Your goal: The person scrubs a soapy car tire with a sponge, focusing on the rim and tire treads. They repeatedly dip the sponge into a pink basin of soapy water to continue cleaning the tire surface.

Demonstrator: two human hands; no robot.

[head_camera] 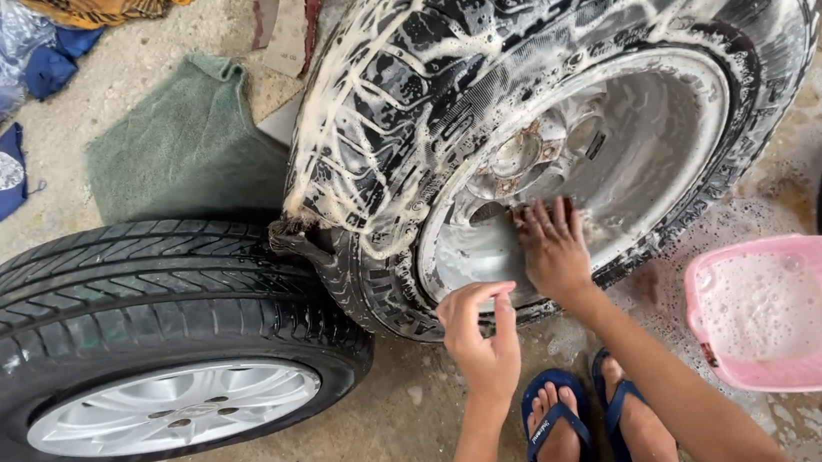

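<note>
Since the soapy tyre (559, 96) is already lathered across tread and sidewall, you look well into the scrub, with suds streaking the rubber and pooling in the rim (615, 156). No rinse shows yet, and the hub at the rim's centre still looks rusty under the foam. That tyre leans at about 12 o'clock from your feet, propped on the second tyre (129, 328), which lies flat at 9 o'clock and looks dry and unsoaped, so that one's probably still to do. Your right hand (553, 247) is spread flat, fingers (540, 216) wide, pressing on the rim's lower edge; can't tell if there's a sponge under it. Your left hand (482, 340) hovers just below, fingers loosely curled, empty. Pink basin (796, 365) of suds sits at 3 o'clock.
</note>
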